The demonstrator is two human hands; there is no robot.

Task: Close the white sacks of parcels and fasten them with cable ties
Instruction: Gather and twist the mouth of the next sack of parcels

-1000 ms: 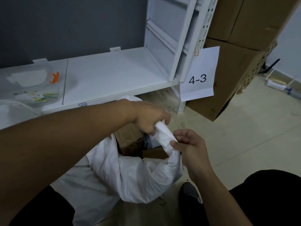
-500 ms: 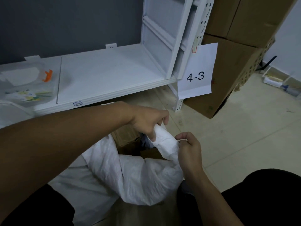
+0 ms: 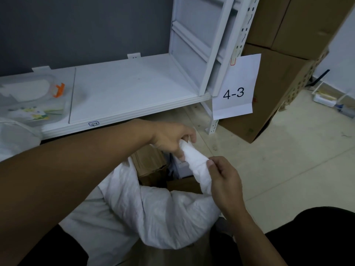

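Observation:
A white woven sack (image 3: 163, 214) stands on the floor between my knees, its mouth partly open. Brown cardboard parcels (image 3: 151, 166) show inside it. One side of the sack's rim is bunched into a twisted white neck (image 3: 196, 162). My left hand (image 3: 171, 139) grips the upper end of that neck. My right hand (image 3: 223, 179) holds the neck lower down, thumb on top. No cable tie is visible.
A white metal shelf (image 3: 134, 89) runs along the dark wall, with a clear plastic box (image 3: 32, 96) at its left end. A paper label reading 4-3 (image 3: 235, 87) hangs from the upright. Stacked cardboard boxes (image 3: 278, 73) stand at right on the tiled floor.
Both hands kept hold of the sack's neck. My right hand shifted slightly along the bunched fabric, and the neck looks more gathered.

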